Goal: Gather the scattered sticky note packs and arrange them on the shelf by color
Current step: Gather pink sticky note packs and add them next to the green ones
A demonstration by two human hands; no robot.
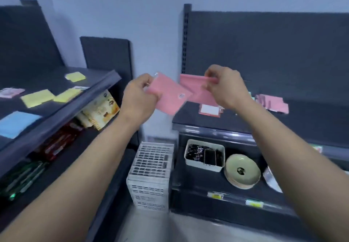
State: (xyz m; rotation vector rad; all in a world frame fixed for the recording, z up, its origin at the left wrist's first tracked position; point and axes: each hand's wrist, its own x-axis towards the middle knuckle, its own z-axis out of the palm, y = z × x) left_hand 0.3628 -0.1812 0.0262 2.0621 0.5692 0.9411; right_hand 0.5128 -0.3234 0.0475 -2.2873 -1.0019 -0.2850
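Observation:
My left hand (140, 95) grips a pink sticky note pack (170, 95) by its left edge, held in the air between two shelf units. My right hand (225, 85) pinches a second pink pack (196, 87) by its top right corner, just behind the first. On the right shelf (236, 123) lie a pink pack with a white label (209, 109) and a small heap of pink packs (272, 102). The left shelf (62, 109) carries three yellow packs (75, 76) (36, 98) (67, 95), a blue pack (16, 123) and a pink pack (11, 92).
A white slotted plastic crate (151, 175) stands on the floor between the units. Below the right shelf are a white tub of dark items (204, 155) and a stack of pale green plates (242, 173). Snack packets (100, 109) fill the lower left shelf.

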